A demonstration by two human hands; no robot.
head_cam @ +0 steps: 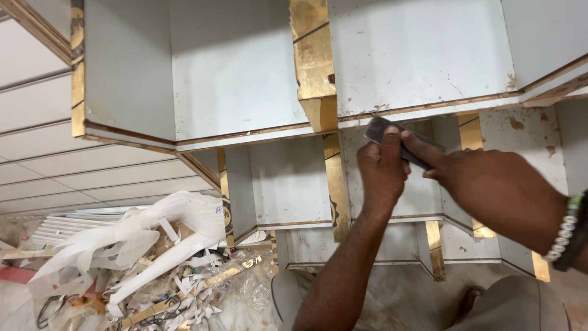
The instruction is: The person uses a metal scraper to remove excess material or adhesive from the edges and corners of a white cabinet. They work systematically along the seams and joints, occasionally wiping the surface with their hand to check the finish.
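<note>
We see our left hand (381,168) and right hand (484,178) meeting at a flat dark tool (392,140). Each grip is clamped on the tool, the right forefinger laid along it. The tool's tip touches the front edge of a white shelf unit (422,61). Farther left, plastic scraps (147,245) lie on the floor.

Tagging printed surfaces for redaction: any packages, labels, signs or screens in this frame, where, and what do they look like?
No signs or screens.
Gold edge tape: on the raw edges of the white cabinet panels, shiny strips with dark printed marks.
Loose tape scraps: floor pile at lower left, gold and white strips.
White plastic wrapping: crumpled on that pile, small blue mark.
Both hands hold a flat dark tool at the panel edge.
</note>
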